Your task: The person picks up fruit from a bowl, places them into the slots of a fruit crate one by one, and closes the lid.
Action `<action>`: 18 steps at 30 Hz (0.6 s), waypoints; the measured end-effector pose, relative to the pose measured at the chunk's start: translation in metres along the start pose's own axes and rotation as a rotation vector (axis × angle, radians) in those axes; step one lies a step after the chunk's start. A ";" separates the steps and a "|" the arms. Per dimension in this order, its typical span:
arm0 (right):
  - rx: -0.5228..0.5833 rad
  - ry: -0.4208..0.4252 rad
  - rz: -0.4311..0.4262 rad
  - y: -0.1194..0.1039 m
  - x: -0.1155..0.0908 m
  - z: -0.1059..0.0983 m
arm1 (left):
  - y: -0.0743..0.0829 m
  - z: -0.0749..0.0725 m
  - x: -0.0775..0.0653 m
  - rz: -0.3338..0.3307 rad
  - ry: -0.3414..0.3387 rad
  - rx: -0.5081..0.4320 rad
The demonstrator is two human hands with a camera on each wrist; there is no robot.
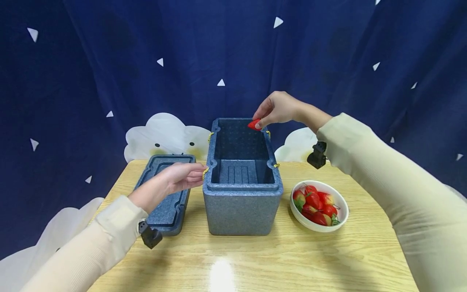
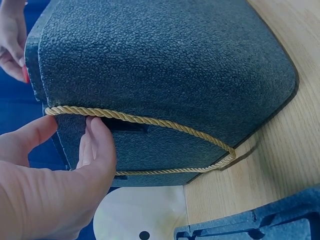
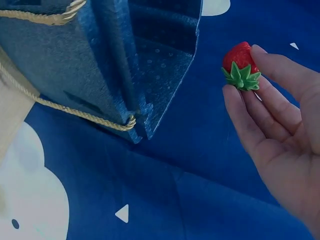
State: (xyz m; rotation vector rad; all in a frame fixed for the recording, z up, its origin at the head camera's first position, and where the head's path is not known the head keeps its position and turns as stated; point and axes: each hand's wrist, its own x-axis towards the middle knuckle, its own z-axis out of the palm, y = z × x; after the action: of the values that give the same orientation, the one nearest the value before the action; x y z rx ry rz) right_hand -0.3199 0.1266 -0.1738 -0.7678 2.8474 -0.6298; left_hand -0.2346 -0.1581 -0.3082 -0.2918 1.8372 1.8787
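As our right hand [image 1: 279, 108] is pinching a red strawberry [image 3: 239, 60] above the rectangular blue box [image 1: 242, 215], our left hand [image 1: 182, 176] is touching it; thumb and fingers [image 2: 103, 142] are resting apart.

a red strawberry [image 3: 239, 59] with green leaves is pinched in the right hand [image 1: 279, 108]. near it, the blue-grey box [image 1: 240, 215] stands upright and open-topped, gold cords [image 2: 155, 122] along its sides.
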 end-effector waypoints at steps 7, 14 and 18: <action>-0.024 -0.003 -0.010 -0.010 0.013 0.006 | 0.000 0.000 -0.001 0.003 0.007 -0.003; 0.004 -0.001 -0.011 -0.014 0.024 0.013 | -0.001 0.001 -0.002 0.009 -0.004 -0.022; 0.031 0.000 -0.012 -0.014 0.030 0.015 | -0.002 0.002 -0.003 0.009 -0.006 -0.026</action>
State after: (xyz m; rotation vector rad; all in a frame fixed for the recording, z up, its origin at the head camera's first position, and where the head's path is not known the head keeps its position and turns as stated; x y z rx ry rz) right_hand -0.3359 0.0945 -0.1819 -0.7807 2.8287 -0.6736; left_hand -0.2307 -0.1570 -0.3084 -0.2870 1.8147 1.9090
